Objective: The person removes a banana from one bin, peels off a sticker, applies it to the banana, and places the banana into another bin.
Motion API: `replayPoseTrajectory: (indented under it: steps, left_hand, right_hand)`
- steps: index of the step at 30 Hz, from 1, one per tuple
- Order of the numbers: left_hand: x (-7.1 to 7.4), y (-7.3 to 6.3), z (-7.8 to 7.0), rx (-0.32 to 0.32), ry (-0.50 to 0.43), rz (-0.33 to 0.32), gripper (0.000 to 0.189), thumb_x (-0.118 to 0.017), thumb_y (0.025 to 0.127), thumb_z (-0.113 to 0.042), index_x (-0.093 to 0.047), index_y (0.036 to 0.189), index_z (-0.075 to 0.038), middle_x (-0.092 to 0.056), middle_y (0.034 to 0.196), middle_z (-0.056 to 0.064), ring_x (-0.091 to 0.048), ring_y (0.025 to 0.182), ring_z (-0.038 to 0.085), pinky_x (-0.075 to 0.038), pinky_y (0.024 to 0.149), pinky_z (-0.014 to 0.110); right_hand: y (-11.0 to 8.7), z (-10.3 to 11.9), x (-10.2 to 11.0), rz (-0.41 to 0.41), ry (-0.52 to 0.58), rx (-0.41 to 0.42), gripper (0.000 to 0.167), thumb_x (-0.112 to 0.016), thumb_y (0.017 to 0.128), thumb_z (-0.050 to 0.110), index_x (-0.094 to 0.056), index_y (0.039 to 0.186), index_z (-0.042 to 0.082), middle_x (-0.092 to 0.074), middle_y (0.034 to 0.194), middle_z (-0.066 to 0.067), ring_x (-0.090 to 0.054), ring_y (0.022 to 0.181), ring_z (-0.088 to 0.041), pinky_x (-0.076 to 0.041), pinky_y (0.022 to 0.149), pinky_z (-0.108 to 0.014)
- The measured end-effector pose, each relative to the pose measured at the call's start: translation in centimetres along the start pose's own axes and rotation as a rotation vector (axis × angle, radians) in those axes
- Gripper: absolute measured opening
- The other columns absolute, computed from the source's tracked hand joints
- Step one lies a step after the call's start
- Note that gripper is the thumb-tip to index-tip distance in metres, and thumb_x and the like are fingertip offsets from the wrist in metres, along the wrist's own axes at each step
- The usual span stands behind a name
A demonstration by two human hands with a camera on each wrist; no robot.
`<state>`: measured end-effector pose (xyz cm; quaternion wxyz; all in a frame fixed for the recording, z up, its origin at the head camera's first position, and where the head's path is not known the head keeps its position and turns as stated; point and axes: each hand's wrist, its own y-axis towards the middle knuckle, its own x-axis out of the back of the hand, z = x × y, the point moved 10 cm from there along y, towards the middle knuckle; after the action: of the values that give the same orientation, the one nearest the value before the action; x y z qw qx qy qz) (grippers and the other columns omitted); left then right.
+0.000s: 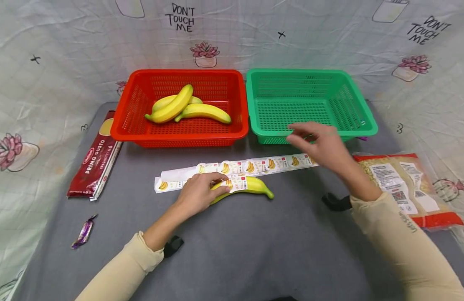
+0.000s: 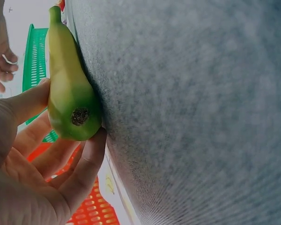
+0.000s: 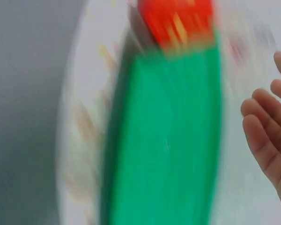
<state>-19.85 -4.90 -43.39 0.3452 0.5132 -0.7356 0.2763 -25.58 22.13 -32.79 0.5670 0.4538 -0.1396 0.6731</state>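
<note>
My left hand (image 1: 199,192) grips one end of a yellow banana (image 1: 259,186) with green tips, which lies on the grey table. In the left wrist view, thumb and fingers are on either side of the banana (image 2: 68,79). A white label with a banana picture (image 1: 237,183) sits across its top. Behind it runs a strip of similar labels (image 1: 250,167), its left part curled over. Raised before the green basket (image 1: 310,136), my right hand (image 1: 322,144) has its thumb and fingers apart with nothing between them; the right wrist view is blurred.
Several bananas (image 1: 171,106) lie in the red basket (image 1: 179,137), left of the green one. A spaghetti pack (image 1: 96,163) and a purple-wrapped candy (image 1: 84,232) lie at left. A clear bag with red ends (image 1: 408,188) lies at right. Printed cloth (image 1: 254,37) hangs behind.
</note>
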Motion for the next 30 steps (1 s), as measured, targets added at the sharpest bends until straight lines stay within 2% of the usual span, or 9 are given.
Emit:
replayPoseTrajectory:
  steps: [3, 7, 10, 12, 14, 16, 20, 22, 30]
  left_hand:
    - [0.1, -0.1, 0.1, 0.006, -0.002, -0.004, 0.03, -0.08, 0.088, -0.037, -0.077, 0.114, -0.023, -0.077, 0.105, -0.001, -0.07, 0.092, 0.018, -0.052, 0.076, 0.04]
    - [0.1, -0.2, 0.2, 0.014, -0.001, -0.003, 0.029, -0.079, 0.089, -0.037, -0.077, 0.115, -0.023, -0.077, 0.105, -0.002, -0.069, 0.092, 0.018, -0.052, 0.077, 0.04]
    - [0.1, -0.2, 0.2, 0.012, 0.0, -0.004, 0.029, -0.079, 0.089, -0.037, -0.077, 0.115, -0.023, -0.078, 0.105, -0.002, -0.07, 0.092, 0.018, -0.052, 0.077, 0.04]
    - [0.1, -0.2, 0.2, 0.006, 0.002, -0.007, 0.029, -0.078, 0.089, -0.037, -0.077, 0.115, -0.023, -0.078, 0.106, -0.002, -0.07, 0.092, 0.018, -0.052, 0.077, 0.04]
    - [0.1, -0.1, 0.1, 0.005, 0.001, -0.007, 0.029, -0.078, 0.09, -0.037, -0.077, 0.115, -0.023, -0.078, 0.106, -0.002, -0.07, 0.092, 0.018, -0.052, 0.077, 0.04]
    - [0.1, -0.1, 0.0, 0.005, -0.002, -0.005, 0.029, -0.078, 0.09, -0.037, -0.077, 0.115, -0.023, -0.078, 0.106, -0.002, -0.07, 0.093, 0.018, -0.053, 0.078, 0.04]
    - [0.0, -0.1, -0.1, 0.001, 0.001, -0.008, 0.029, -0.078, 0.09, -0.036, -0.077, 0.116, -0.022, -0.078, 0.107, -0.002, -0.071, 0.094, 0.019, -0.053, 0.079, 0.041]
    - [0.0, -0.2, -0.1, 0.0, 0.002, -0.011, 0.029, -0.078, 0.09, -0.036, -0.077, 0.116, -0.022, -0.078, 0.107, -0.002, -0.071, 0.094, 0.019, -0.053, 0.078, 0.041]
    - [0.0, -0.2, 0.1, 0.015, -0.032, -0.01, 0.03, -0.078, 0.09, -0.035, -0.076, 0.117, -0.022, -0.078, 0.109, -0.003, -0.071, 0.096, 0.019, -0.054, 0.08, 0.041]
  right_hand:
    - [0.7, -5.5, 6.4, -0.095, -0.057, -0.174, 0.04, -0.069, 0.099, 0.029, -0.067, 0.135, 0.011, -0.071, 0.124, -0.02, -0.05, 0.087, 0.024, -0.041, 0.076, -0.004]
    - [-0.4, -13.5, 12.2, -0.076, -0.147, -0.45, 0.058, -0.057, 0.102, 0.047, -0.052, 0.15, 0.014, -0.059, 0.146, -0.016, -0.045, 0.093, 0.024, -0.035, 0.068, -0.005]
    - [-1.8, -17.9, 13.7, -0.005, -0.153, -0.581, 0.069, -0.053, 0.101, 0.052, -0.046, 0.153, 0.006, -0.072, 0.126, 0.006, -0.051, 0.086, 0.023, -0.038, 0.061, -0.008]
    - [-2.8, -19.8, 13.4, 0.05, -0.077, -0.648, 0.076, -0.054, 0.1, 0.054, -0.041, 0.154, 0.002, -0.069, 0.103, 0.024, -0.056, 0.078, 0.021, -0.053, 0.078, -0.019]
    - [-3.5, -20.9, 12.7, 0.087, -0.001, -0.688, 0.08, -0.055, 0.099, 0.055, -0.041, 0.153, -0.002, -0.057, 0.084, 0.035, -0.056, 0.067, 0.02, -0.055, 0.079, -0.021]
    - [-4.1, -21.6, 12.1, 0.09, 0.083, -0.723, 0.063, -0.058, 0.098, 0.053, -0.051, 0.15, 0.017, -0.055, 0.079, 0.038, -0.061, 0.069, 0.017, -0.057, 0.082, -0.023]
    - [-4.3, -22.1, 11.7, 0.033, 0.144, -0.715, 0.006, -0.064, 0.099, 0.04, -0.068, 0.1, 0.043, -0.062, 0.073, 0.032, -0.064, 0.067, 0.011, -0.053, 0.061, -0.013]
    - [-4.4, -22.2, 11.6, 0.014, 0.16, -0.718, 0.017, -0.064, 0.1, 0.037, -0.064, 0.087, 0.048, -0.063, 0.071, 0.03, -0.064, 0.066, 0.009, -0.053, 0.061, -0.013]
    - [-4.5, -22.5, 11.4, -0.014, 0.197, -0.734, 0.023, -0.065, 0.099, 0.035, -0.063, 0.081, 0.05, -0.063, 0.071, 0.031, -0.064, 0.065, 0.009, -0.054, 0.061, -0.014]
